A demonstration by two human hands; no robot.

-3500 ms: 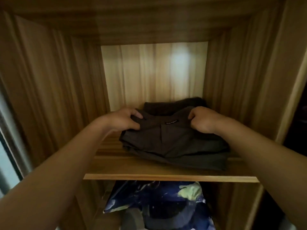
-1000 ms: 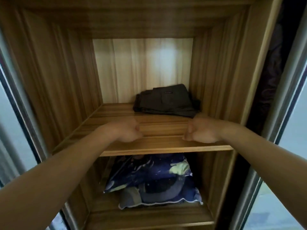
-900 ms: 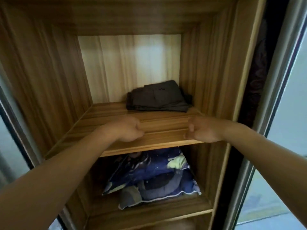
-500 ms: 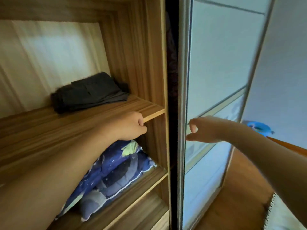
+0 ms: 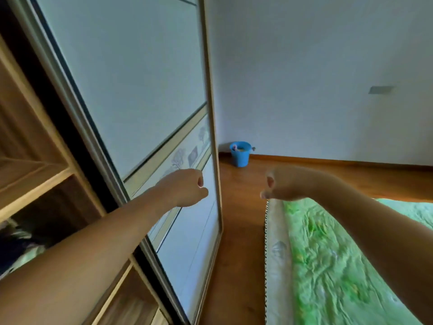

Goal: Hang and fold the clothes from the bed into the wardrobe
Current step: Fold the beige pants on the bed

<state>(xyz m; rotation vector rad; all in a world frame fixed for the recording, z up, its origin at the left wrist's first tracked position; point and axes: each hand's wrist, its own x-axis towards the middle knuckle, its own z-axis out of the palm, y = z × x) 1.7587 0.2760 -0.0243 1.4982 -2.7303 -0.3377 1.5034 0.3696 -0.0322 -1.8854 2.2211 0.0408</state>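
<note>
At the left, the wardrobe shelf [image 5: 35, 181] is showing matt grained wood; the sliding door [image 5: 131, 73] is looking smooth. The wooden floor [image 5: 239, 231] is gleaming faintly, the bucket [image 5: 240, 158] is looking plastic, and the green bed cover [image 5: 328, 254] is showing crinkled cloth.

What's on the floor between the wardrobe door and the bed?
Only bare wooden floor, in the head view; the blue bucket stands farther back.

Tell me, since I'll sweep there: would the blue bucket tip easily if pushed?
Probably light: the blue bucket looks plastic. It narrows toward its base, so a high push might tip it; on the wooden floor it would likely slide.
</note>
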